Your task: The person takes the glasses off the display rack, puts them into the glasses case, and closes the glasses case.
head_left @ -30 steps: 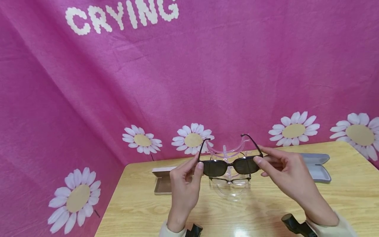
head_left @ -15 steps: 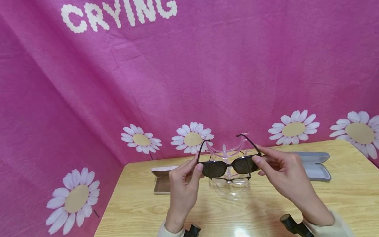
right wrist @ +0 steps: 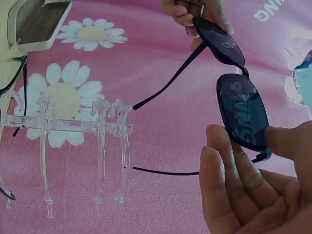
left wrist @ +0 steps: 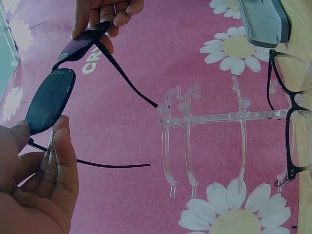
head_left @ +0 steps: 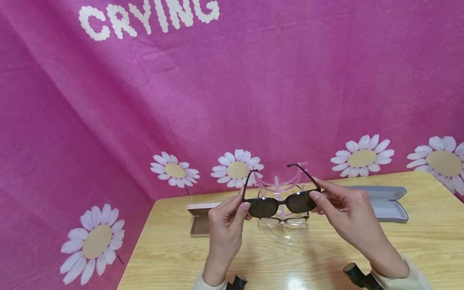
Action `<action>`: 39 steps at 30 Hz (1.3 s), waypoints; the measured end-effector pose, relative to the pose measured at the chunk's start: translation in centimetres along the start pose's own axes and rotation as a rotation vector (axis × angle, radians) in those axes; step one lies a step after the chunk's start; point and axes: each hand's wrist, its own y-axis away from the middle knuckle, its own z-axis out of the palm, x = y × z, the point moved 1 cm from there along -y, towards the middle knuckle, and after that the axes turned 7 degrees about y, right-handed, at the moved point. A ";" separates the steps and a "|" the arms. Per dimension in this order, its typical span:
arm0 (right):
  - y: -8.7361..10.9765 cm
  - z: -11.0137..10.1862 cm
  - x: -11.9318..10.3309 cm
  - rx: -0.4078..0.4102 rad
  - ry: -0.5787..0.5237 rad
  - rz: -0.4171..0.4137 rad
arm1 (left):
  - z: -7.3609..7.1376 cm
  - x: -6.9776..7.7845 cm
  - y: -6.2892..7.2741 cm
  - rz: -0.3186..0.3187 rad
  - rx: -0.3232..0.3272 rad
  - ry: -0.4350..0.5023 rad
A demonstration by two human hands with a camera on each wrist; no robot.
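Note:
Black sunglasses with dark lenses are held up by both hands, temples unfolded and pointing away. My left hand pinches the left outer corner of the frame between thumb and fingers. At the opposite corner my right hand does the same. Behind the sunglasses stands a clear plastic glasses stand with several curved arms. In the wrist views the temple tips reach close to the stand's top end. A pair of black-framed eyeglasses sits low on the stand, partly hidden by the sunglasses in the head view.
On the wooden table, a brown-lined glasses case lies open at left, partly behind the left hand. An open grey glasses case lies at right. A pink cloth with daisies hangs behind the table.
Both hands keep hold of the sunglasses. The right temple tip has shifted slightly left against the stand, and the right hand has moved a little inward.

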 end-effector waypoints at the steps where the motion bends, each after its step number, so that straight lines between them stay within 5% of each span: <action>1: 0.0 0.0 0.0 -0.001 -0.005 -0.004 | 0.0 0.1 0.0 -0.009 0.000 0.001; 21: 0.2 -0.1 0.2 -0.030 -0.070 -0.015 | -0.1 0.2 0.1 0.040 -0.003 0.019; 39: 0.4 -0.3 0.4 -0.086 -0.234 -0.092 | 0.3 0.1 0.1 -0.022 -0.039 0.028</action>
